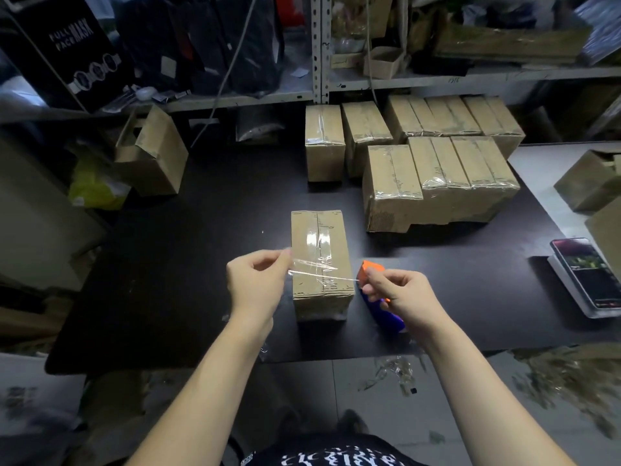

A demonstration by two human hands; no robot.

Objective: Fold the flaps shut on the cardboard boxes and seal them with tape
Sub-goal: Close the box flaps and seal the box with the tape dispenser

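Tape strip (322, 274), clear and pulled taut, spans the near part of the cardboard box (319, 243); the left hand (257, 284) pinches its left end between thumb and forefinger, the other fingers curled; the right hand (400, 294) pinches the right end with curled fingers just beside the orange head of a tape dispenser (384, 314), whose blue body shows under the hand; whether that hand also holds the dispenser I cannot tell. The tape strip hangs just above the box top, crossing a lengthwise band of clear tape already laid over the closed flaps. The box stands in the middle of a dark table (201, 264), its long side running near to far. Farther back and to the right sits a group of sealed boxes (437, 173), close-packed and glossy with tape; at the right edge a phone (588, 274) lies with its screen lit; far left an open carton (151, 153) stands below a cluttered metal shelf (235, 99).
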